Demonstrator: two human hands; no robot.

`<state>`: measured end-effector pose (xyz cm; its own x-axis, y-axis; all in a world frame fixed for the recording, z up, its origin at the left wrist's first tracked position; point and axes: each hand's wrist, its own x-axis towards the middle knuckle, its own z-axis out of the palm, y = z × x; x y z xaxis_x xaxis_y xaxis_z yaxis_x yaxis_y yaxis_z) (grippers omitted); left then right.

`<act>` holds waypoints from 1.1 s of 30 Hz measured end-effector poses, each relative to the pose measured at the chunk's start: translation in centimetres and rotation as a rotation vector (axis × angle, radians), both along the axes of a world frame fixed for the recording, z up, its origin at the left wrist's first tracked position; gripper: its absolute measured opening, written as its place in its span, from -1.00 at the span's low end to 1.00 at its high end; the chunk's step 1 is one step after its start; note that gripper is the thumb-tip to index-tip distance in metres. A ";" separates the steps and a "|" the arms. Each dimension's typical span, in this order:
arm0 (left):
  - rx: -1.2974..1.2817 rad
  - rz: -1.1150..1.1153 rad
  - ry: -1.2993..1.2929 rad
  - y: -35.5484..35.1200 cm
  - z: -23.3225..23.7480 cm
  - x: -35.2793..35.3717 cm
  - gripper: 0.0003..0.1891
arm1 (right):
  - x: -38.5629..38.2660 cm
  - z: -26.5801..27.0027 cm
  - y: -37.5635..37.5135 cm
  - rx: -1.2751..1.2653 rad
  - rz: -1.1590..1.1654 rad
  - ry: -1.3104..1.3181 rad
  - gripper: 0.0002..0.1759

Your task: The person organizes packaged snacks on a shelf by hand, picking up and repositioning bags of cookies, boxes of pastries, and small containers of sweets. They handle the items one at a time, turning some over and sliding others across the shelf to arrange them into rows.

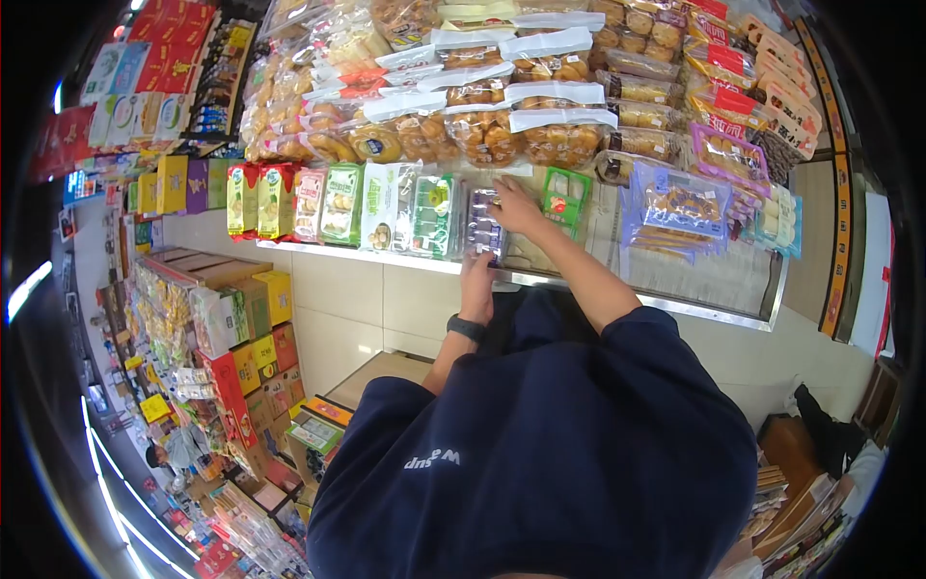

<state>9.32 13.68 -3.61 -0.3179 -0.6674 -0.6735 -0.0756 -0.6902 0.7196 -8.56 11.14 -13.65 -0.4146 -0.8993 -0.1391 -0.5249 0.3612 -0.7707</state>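
A purple-and-clear pastry pack (pixel 484 224) stands at the near edge of the display counter, at the right end of a row of packs. My left hand (pixel 476 280), with a dark watch on its wrist, is closed on the near end of this pack. My right hand (pixel 516 205) reaches over the pack's far right side, its fingers curled against the upper part. Beside it on the left is a green-and-clear pastry pack (pixel 436 214). To the right, past a gap and partly behind my right forearm, lies a bright green tray pack (pixel 565 201).
Bagged pastries (pixel 482 140) fill the counter's far side. Purple bags (pixel 675 212) lie stacked on the right. A metal rim (pixel 714 314) runs along the near edge. Stacked boxes (pixel 260 357) stand on the lower left. Another person (pixel 178 447) is at far left.
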 end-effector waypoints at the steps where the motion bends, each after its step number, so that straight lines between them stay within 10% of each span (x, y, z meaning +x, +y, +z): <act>1: -0.005 -0.004 0.003 0.0 0.0 0.1 -0.73 | 0.4 0.4 0.4 -0.018 -0.085 0.013 -0.21; 5: 0.022 0.015 0.023 0.4 -0.2 0.4 -0.74 | 2.4 2.9 1.7 0.134 -0.457 -0.364 -0.06; 16: 0.020 0.048 0.036 0.5 -0.9 0.0 -0.74 | 4.7 -1.9 -0.2 0.019 -0.393 -0.868 -0.18; 23: -0.024 -0.030 0.000 0.4 -0.5 0.2 -0.68 | 1.9 7.4 3.8 -0.067 -0.259 -0.654 -0.36; 29: -0.300 -0.075 -0.231 1.7 -1.5 -0.9 -0.38 | -2.3 7.1 10.7 -0.128 -0.510 -0.006 -0.36; 33: -0.294 -0.340 -0.119 2.2 -1.8 -2.9 -0.24 | -3.6 2.8 12.8 0.042 -0.648 -0.069 -0.29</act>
